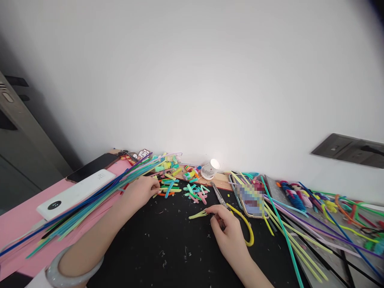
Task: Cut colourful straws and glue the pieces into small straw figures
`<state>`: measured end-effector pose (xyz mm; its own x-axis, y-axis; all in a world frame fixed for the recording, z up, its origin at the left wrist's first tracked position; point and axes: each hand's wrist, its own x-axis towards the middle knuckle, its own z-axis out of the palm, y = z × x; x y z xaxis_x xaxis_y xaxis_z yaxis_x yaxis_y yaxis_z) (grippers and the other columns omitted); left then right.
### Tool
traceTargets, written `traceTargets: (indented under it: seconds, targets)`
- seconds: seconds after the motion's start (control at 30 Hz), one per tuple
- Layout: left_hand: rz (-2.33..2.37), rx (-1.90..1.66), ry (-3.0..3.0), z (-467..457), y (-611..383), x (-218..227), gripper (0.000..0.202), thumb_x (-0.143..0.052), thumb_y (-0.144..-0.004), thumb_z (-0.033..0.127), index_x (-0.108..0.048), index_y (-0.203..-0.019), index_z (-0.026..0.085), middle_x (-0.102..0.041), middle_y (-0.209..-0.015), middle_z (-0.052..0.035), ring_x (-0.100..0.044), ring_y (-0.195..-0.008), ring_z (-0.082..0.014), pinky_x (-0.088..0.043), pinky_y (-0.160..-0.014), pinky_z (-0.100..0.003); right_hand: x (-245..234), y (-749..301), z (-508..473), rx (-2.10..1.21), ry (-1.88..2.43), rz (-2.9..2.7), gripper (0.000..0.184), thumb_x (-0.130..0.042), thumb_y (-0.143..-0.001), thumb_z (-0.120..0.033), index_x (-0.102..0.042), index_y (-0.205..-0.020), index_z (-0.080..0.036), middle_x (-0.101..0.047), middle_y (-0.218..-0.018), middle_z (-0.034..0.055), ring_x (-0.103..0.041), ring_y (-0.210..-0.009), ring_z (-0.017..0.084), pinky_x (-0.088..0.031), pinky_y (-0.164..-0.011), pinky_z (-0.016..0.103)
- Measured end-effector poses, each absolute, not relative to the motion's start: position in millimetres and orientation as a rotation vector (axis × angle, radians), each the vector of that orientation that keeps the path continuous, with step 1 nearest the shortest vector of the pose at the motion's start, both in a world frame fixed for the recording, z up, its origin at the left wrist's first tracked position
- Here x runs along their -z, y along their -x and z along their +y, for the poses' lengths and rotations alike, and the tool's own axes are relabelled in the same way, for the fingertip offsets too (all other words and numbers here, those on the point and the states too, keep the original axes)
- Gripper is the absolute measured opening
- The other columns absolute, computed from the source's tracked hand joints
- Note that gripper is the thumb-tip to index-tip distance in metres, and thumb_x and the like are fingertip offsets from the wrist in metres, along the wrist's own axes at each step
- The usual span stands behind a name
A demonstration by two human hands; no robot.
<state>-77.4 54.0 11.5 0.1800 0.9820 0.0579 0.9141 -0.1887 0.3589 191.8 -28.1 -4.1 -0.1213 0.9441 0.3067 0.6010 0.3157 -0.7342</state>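
Observation:
My left hand rests on the black mat with its fingers curled at a pile of short coloured pipe-cleaner pieces. What it grips, if anything, is hidden. My right hand is pinched on a yellow pipe cleaner that loops off to the right. A short pale green piece lies just left of its fingertips. Small scissors lie beyond the right hand. A second heap of cut pieces sits between the hands.
A bundle of long pipe cleaners crosses the pink surface at left, over a white power bank and next to a phone. Another phone, long pipe cleaners, small dolls and a tape roll lie at right.

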Motion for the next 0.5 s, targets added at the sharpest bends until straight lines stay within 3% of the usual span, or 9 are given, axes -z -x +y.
traceTargets:
  seconds: [0.27, 0.4, 0.5]
  targets:
    - [1.798, -0.512, -2.327, 55.4, 78.3, -1.0, 0.021, -0.044, -0.081, 0.02, -0.06, -0.067, 0.018, -0.061, -0.085, -0.006, -0.056, -0.071, -0.0177, -0.035, -0.054, -0.021, 1.4, -190.5, -27.6, -0.573, 1.418, -1.821, 0.023, -0.04, -0.081, -0.014, -0.062, -0.087, -0.018, -0.062, -0.078, 0.0042, -0.053, -0.055, 0.013, -0.04, -0.05, 0.023]
    - [1.866, -0.491, -2.22, 57.2, 79.2, -1.0, 0.018, -0.044, -0.081, 0.023, -0.06, -0.074, 0.02, -0.062, -0.073, -0.004, -0.056, -0.064, -0.017, -0.035, -0.052, -0.021, 1.4, -191.5, -28.2, -0.559, 1.408, -1.824, 0.023, -0.041, -0.08, -0.014, -0.063, -0.087, -0.018, -0.063, -0.078, 0.0044, -0.054, -0.056, 0.014, -0.04, -0.05, 0.023]
    - [1.829, -0.448, -2.225, 56.1, 77.1, -2.9, 0.019, -0.047, -0.08, 0.026, -0.061, -0.068, 0.02, -0.063, -0.075, -0.004, -0.057, -0.065, -0.0175, -0.033, -0.05, -0.021, 2.1, -191.7, -28.4, -0.558, 1.411, -1.826, 0.022, -0.042, -0.08, -0.014, -0.063, -0.086, -0.018, -0.063, -0.077, 0.0041, -0.054, -0.055, 0.014, -0.04, -0.049, 0.023]
